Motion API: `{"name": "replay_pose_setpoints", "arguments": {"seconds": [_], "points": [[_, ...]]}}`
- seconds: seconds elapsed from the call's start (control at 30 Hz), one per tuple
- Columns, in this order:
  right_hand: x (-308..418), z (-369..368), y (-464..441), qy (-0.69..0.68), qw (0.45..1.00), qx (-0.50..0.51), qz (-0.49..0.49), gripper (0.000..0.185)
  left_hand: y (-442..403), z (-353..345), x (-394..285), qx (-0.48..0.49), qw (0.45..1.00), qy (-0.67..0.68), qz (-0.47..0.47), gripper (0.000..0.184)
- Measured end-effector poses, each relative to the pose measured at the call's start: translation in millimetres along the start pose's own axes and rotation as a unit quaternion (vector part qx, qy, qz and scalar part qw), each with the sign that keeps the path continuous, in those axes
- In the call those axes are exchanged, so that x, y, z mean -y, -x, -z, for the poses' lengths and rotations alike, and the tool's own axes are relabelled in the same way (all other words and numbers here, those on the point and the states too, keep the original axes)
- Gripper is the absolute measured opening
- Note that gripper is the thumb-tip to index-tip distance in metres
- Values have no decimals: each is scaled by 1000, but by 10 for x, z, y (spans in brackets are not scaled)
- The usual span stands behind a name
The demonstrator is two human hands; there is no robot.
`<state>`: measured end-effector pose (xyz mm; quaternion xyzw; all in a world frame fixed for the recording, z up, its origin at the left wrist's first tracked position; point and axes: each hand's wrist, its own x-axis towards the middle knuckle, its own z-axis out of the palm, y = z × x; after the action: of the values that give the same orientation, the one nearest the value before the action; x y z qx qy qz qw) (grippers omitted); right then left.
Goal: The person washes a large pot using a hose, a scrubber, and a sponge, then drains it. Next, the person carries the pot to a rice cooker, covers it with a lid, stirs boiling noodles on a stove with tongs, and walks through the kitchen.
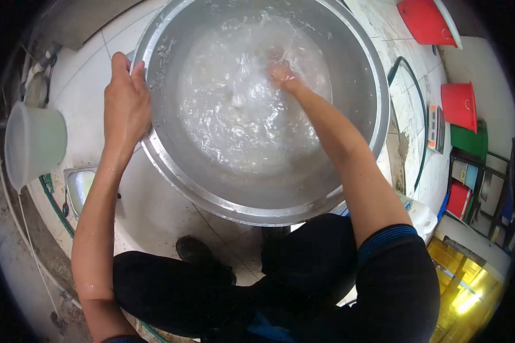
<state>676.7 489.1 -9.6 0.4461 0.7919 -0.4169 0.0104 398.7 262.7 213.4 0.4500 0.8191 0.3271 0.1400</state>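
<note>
A big round metal basin (174, 182) fills the upper middle of the view, tilted toward me. Churning, splashing water (234, 114) covers its bottom. My left hand (126, 103) is closed on the basin's left rim, its thumb and fingers lying over the edge. Inside the basin, my right hand (281, 75) is dipped in the water, right of the middle. The moving water hides its fingers, so whether they hold anything cannot be made out.
Left of me stand a whitish bucket (37, 143) and a small metal tray (77, 188). At right are red buckets (459, 106), a scale (435, 128), a dark hose (425, 114) and a white jug (420, 217). My shoe (194, 250) rests on the tiled floor below the basin.
</note>
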Motion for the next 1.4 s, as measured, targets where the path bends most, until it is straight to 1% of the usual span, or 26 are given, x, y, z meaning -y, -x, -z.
{"name": "replay_pose_setpoints", "arguments": {"seconds": [0.07,0.13,0.2,0.27,0.33,0.37,0.43,0.47,0.53,0.6,0.63,0.67,0.7,0.73,0.77,0.8,0.87,0.93,1.0,1.07,1.1,1.17,1.23,1.3,1.33,1.4], "points": [[45,222,86,-127,986,61,-84,55,14,11,-60,-8,1000,-16,5,19],[26,209,-45,100,995,-28,2,57,-8,-18,-63,-19,1000,-21,8,20],[-31,89,-121,310,940,-113,86,59,4,-23,-76,-21,999,-33,-1,20],[-18,-87,-164,404,893,-155,122,60,16,-28,-85,-19,999,-27,6,20],[503,-585,-386,101,957,-167,212,58,0,-19,-117,-24,1000,-19,7,19],[800,-783,-443,-56,951,-167,254,57,5,-24,-113,-22,1000,-21,8,19],[926,-1315,-341,228,869,-301,319,53,-1,-9,-103,-27,999,-24,5,18],[983,-1362,-274,230,866,-305,322,53,-6,-13,-99,-21,999,-25,11,19],[1064,-1375,-89,300,889,-180,297,52,-1,24,-147,1,1000,-12,27,19],[1155,-1377,458,388,897,-49,205,55,0,5,-128,-7,1000,-11,22,18],[1095,-1371,798,0,963,56,265,52,-1,-4,-110,-11,1000,-13,22,18],[899,-1260,981,-199,936,100,273,51,-4,10,-100,-12,1000,-8,23,18],[749,-1122,1176,-386,869,151,272,50,-2,15,-94,-10,1000,-13,12,17],[503,-951,1292,-197,897,171,357,48,0,3,-104,-8,1000,-17,0,16],[273,-797,1408,-2,886,185,426,46,7,-9,-126,-2,1000,-16,-1,16],[88,-671,1490,190,835,193,479,44,15,0,-134,-2,1000,-23,-3,16],[105,-134,1372,279,812,445,253,47,3,15,-133,3,999,-45,10,15],[-961,81,989,346,806,341,339,49,14,14,-129,7,999,-39,15,15],[-399,729,827,398,823,357,190,52,2,11,-150,0,999,-30,13,15],[102,919,605,400,893,204,-23,50,-3,-24,-116,-29,998,-53,-11,14],[123,966,451,401,894,198,-18,50,-16,-28,-109,-36,998,-55,-14,14],[190,1099,2,532,819,72,202,43,-9,-42,-104,-23,999,-41,-1,13],[257,1189,-407,556,712,-122,411,37,-3,-28,-102,-22,999,-42,0,12],[1084,1258,-410,769,517,-111,359,32,-11,-29,-131,-13,999,-48,7,11],[1225,1304,-407,772,516,-110,355,32,-12,-30,-119,-12,999,-41,-1,10],[1311,1429,-359,731,562,-128,365,42,22,-49,-116,-5,999,-32,-5,10]]}}
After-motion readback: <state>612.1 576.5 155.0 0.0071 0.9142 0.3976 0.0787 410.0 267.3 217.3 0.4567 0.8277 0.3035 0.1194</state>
